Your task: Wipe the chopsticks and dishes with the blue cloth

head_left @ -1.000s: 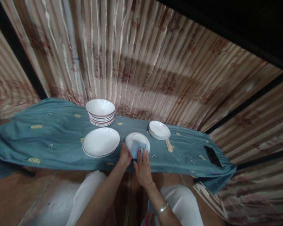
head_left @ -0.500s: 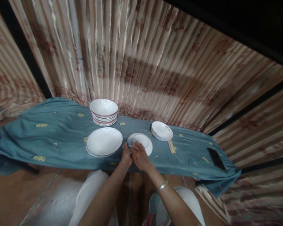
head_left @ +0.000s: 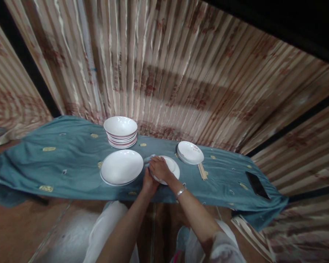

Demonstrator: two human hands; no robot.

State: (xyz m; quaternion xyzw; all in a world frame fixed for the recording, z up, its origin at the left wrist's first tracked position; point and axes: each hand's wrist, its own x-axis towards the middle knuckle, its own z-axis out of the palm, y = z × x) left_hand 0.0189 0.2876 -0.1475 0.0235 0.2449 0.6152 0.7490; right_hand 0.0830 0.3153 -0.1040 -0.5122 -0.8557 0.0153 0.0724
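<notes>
A white plate (head_left: 176,176), its raised round foot showing so its underside faces up, is between my hands above the front middle of the table. My left hand (head_left: 149,181) grips its left edge from the near side. Lying over the plate's left part, my right hand (head_left: 160,168) presses a light blue cloth (head_left: 149,159) against the rim. The cloth is mostly hidden under the fingers. Just left of my hands sits a large white oval dish (head_left: 121,166), with another beneath it.
Behind the dish stands a stack of white bowls (head_left: 120,126) with red rims. To the right are small stacked plates (head_left: 191,152), wooden chopsticks (head_left: 202,171) and a black phone (head_left: 257,185). A green cloth (head_left: 79,157) covers the narrow table; a striped curtain (head_left: 159,73) hangs behind.
My right hand and the cloth have shifted up along the plate's left edge, showing more cloth beyond the fingers. My left hand has moved slightly along the near rim. The view has tilted a little.
</notes>
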